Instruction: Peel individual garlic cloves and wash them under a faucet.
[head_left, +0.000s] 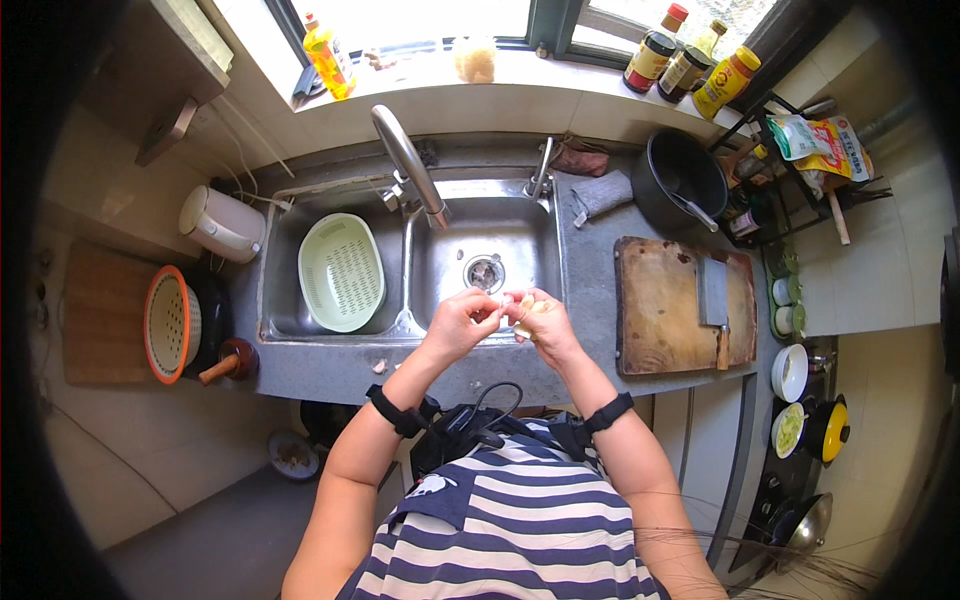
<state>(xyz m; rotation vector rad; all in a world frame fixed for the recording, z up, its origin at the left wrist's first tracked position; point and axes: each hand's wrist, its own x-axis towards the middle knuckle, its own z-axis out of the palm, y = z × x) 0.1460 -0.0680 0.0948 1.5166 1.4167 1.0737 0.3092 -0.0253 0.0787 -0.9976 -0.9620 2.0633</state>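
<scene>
Over the front of the right sink basin (517, 240), my two hands meet fingertip to fingertip. My right hand (551, 330) holds several pale peeled garlic cloves (523, 331) in its curled fingers. With thumb and forefinger, my left hand (459, 324) pinches at a small whitish clove (505, 301) held between both hands; the fingers partly hide it. Below them, the sink drain (484, 274) has scraps in it. A garlic piece (380, 366) lies on the counter's front edge, left of my left forearm.
A pale green colander (341, 271) sits in the left basin, and a steel faucet (409, 161) arches between the basins. On the right, a cleaver (712, 292) rests on a wooden cutting board (652, 315), near a black pot (667, 169). A grey cloth (604, 196) lies beside the sink.
</scene>
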